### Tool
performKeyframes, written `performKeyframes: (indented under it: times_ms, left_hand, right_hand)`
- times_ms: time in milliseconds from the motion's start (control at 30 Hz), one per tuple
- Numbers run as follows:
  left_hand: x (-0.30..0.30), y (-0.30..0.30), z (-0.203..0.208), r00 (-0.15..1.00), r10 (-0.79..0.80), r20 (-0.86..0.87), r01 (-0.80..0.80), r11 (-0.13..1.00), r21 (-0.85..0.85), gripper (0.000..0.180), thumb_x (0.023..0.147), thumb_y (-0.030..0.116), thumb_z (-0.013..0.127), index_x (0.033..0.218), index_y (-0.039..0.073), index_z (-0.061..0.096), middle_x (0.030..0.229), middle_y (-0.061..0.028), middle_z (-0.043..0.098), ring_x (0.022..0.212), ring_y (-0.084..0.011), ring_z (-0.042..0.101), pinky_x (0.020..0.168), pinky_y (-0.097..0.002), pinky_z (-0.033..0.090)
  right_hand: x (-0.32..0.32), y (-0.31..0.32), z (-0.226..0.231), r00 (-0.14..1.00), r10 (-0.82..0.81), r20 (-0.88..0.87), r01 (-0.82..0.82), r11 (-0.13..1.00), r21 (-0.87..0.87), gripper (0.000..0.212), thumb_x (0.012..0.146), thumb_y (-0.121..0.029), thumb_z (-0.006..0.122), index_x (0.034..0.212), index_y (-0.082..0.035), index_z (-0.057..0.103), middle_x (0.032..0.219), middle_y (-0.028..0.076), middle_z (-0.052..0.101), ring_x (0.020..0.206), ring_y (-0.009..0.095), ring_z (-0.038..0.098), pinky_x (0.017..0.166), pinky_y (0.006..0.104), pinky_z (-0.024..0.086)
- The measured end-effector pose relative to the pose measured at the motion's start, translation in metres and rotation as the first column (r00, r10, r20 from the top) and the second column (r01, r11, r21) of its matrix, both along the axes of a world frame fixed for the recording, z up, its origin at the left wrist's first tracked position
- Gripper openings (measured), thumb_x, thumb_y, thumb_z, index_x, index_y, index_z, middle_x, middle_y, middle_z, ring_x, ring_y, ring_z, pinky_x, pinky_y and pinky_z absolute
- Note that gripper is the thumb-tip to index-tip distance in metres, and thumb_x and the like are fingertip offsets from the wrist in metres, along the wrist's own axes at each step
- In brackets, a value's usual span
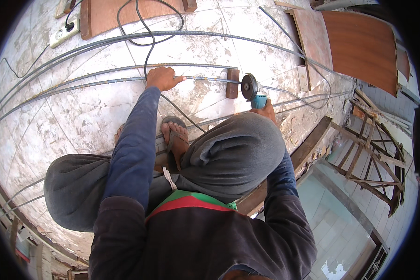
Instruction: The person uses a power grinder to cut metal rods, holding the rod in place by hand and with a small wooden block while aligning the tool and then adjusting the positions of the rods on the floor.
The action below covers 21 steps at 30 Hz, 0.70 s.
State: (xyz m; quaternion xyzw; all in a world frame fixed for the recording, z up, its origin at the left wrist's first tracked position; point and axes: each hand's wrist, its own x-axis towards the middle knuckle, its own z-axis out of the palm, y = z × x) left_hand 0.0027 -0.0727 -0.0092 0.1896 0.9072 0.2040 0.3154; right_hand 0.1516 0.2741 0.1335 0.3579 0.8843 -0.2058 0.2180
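My left hand (161,79) is closed round a steel rebar (205,79), with the thumb stretched along it. Close beside it runs a second rebar (196,65). Both cross a small brown wood block (233,83) lying on the floor. In my right hand (267,112), partly hidden behind my knee, is a teal angle grinder (259,100). Its dark round disc (248,87) stands upright just right of the block, at the line of the held rebar. Whether disc and bar touch, I cannot tell.
More long rebars (172,33) curve across the pale stained floor. A black cable (149,51) loops beyond my left hand. A white socket strip (64,34) lies far left. Brown boards (359,46) are at the far right, and a wooden frame (373,149) lies below them.
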Motion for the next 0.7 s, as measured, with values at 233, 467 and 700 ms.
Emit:
performKeyframes:
  times_ms: [233, 467, 700]
  left_hand:
    - [0.001, 0.003, 0.002, 1.000, -0.011, 0.010, 0.011, 1.000, -0.008, 0.076, 0.085, 0.075, 0.046, 0.079, 0.005, 0.074, 0.078, -0.0182, 0.070, 0.080, -0.0344, 0.069, 0.071, -0.0472, 0.052]
    - [0.001, 0.002, 0.002, 1.000, 0.010, -0.014, -0.009, 0.999, 0.036, 0.074, 0.086, 0.073, 0.047, 0.077, 0.004, 0.073, 0.076, -0.0173, 0.069, 0.078, -0.0339, 0.068, 0.069, -0.0473, 0.051]
    - [0.000, 0.000, -0.001, 1.000, -0.023, -0.011, 0.024, 0.998, 0.051, 0.072, 0.086, 0.072, 0.048, 0.078, 0.004, 0.073, 0.076, -0.0177, 0.069, 0.079, -0.0338, 0.068, 0.070, -0.0458, 0.051]
  right_hand:
    - [-0.007, 0.008, -0.003, 0.999, 0.007, 0.035, -0.007, 1.000, 0.014, 0.061, 0.067, -0.013, 0.079, 0.116, 0.007, 0.049, 0.101, 0.026, 0.065, 0.091, 0.035, 0.067, 0.080, 0.0427, 0.053]
    - [-0.011, 0.019, -0.012, 0.998, 0.059, 0.002, -0.059, 0.998, 0.010, 0.056, 0.067, -0.013, 0.078, 0.111, 0.006, 0.050, 0.094, 0.023, 0.064, 0.083, 0.033, 0.066, 0.074, 0.0409, 0.053]
    - [0.003, 0.035, -0.020, 0.993, 0.120, -0.018, -0.119, 0.993, 0.022, 0.056, 0.065, -0.018, 0.079, 0.109, 0.005, 0.052, 0.092, 0.020, 0.064, 0.084, 0.031, 0.065, 0.074, 0.0402, 0.051]
